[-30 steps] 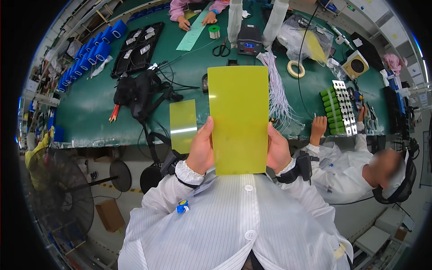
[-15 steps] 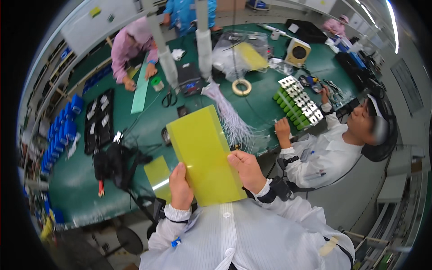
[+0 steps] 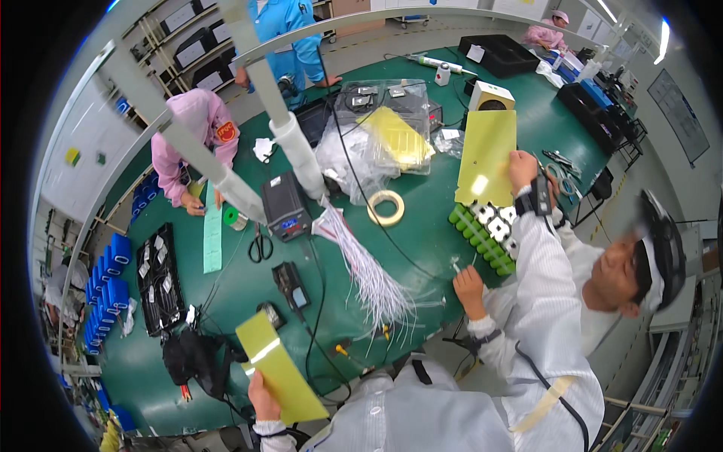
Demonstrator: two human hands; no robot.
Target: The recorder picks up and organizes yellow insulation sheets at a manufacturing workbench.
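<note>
My left hand grips a yellow-green sheet by its lower edge, low over the near edge of the green table. My right arm reaches far to the right. My right hand, with a black band at the wrist, holds a second yellow-green sheet upright above a block of green cells topped with metal strips. A co-worker in white sits to my right, with one hand on the table edge near that block.
On the table lie a tape roll, a fan of white wires, scissors, a black power unit, a black parts tray and clear bags of yellow sheets. A person in pink works at the far side.
Both hands held the sheets together in front of me. Now they are apart: my right hand has carried one sheet far right over the cell block, and my left keeps the other low. My view turned right.
</note>
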